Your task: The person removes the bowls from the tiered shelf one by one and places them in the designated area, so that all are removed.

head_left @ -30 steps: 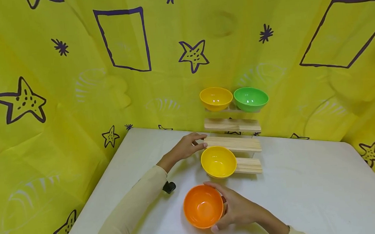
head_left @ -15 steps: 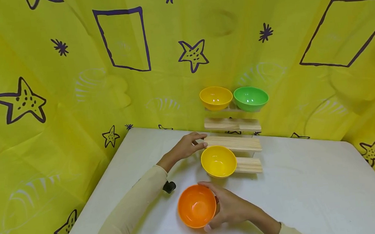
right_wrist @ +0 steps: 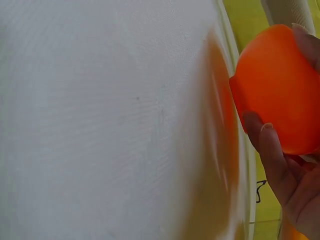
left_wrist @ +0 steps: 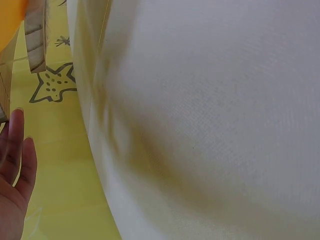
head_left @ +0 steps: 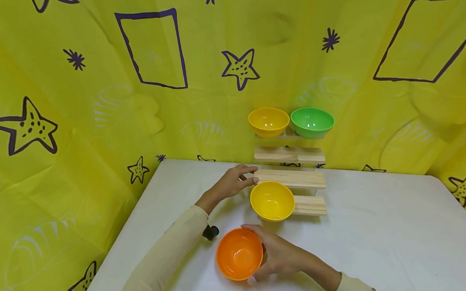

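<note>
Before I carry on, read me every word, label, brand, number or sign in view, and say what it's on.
None: no lettering or numbers can be read on the orange bowl, wooden slats, front yellow bowl, back yellow bowl or green bowl.
The yellow backdrop shows only drawings, including stars.

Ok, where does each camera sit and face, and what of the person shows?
Head: worn on the head, looking forward and down over the flat white table; both cream sleeves, the left hand and right hand show.
Left wrist: worn there, looking across the table, straight wooden slats at upper left; part of the left hand shows.
Right wrist: worn there, looking at the table and a round glossy orange bowl; part of the right hand shows, gripping it.
Shared: head and right wrist both show the orange bowl.
</note>
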`<state>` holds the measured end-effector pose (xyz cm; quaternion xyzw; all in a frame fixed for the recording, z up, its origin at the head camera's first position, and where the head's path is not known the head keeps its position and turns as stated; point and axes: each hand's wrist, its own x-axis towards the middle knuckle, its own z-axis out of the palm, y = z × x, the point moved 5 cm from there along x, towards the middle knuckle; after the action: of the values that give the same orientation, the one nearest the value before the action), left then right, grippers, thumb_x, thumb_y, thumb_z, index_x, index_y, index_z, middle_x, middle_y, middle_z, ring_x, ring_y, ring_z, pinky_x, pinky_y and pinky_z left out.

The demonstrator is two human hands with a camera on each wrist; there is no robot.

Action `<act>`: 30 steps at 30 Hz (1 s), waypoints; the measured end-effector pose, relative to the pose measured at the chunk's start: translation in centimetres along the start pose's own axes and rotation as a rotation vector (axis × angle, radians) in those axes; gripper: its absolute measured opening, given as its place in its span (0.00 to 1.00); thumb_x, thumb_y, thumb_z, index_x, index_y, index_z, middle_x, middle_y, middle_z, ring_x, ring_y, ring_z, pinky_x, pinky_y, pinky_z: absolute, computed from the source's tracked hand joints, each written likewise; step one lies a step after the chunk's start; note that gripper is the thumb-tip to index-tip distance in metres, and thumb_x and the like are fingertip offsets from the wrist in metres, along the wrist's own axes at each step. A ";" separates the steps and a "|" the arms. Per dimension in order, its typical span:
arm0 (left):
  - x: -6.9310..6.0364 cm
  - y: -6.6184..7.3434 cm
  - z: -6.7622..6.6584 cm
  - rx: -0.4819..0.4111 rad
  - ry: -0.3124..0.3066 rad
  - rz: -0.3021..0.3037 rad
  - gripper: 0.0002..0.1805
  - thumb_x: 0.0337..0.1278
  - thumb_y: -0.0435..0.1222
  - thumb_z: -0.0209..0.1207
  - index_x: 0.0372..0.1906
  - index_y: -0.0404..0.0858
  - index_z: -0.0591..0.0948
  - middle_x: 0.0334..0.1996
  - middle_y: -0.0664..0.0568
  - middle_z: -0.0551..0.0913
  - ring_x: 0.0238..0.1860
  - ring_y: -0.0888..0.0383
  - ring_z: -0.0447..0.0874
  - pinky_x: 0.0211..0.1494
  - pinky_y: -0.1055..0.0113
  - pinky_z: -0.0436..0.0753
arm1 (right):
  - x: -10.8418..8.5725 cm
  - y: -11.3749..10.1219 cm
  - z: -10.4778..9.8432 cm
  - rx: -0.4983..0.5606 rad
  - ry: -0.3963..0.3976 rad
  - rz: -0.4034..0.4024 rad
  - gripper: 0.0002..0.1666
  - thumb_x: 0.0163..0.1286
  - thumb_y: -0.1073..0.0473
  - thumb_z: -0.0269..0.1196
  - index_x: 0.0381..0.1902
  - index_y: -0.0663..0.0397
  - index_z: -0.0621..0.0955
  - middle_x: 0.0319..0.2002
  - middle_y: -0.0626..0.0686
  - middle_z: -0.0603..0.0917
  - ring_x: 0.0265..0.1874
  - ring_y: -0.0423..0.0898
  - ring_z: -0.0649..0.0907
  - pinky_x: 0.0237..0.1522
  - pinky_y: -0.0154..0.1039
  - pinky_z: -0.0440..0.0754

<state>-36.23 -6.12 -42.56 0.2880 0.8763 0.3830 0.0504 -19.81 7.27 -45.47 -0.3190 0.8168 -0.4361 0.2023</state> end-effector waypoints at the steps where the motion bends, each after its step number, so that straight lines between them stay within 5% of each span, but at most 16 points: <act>1: 0.0 0.0 0.0 -0.002 -0.001 -0.004 0.27 0.73 0.47 0.58 0.72 0.44 0.73 0.65 0.47 0.77 0.48 0.51 0.82 0.47 0.64 0.83 | 0.1 0.0 0.1 -0.002 -0.001 -0.001 0.67 0.45 0.42 0.82 0.77 0.54 0.60 0.71 0.48 0.69 0.67 0.50 0.72 0.70 0.59 0.67; 30: -0.1 0.2 -0.1 0.012 -0.011 -0.026 0.27 0.73 0.47 0.57 0.72 0.46 0.73 0.65 0.47 0.77 0.50 0.50 0.83 0.51 0.61 0.83 | 0.6 0.1 0.8 -0.026 -0.053 -0.012 0.68 0.47 0.41 0.81 0.77 0.56 0.58 0.70 0.48 0.72 0.67 0.45 0.73 0.72 0.52 0.68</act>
<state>-36.12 -6.15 -42.37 0.2790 0.8819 0.3756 0.0584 -19.82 6.43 -46.02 -0.3378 0.8150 -0.4178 0.2172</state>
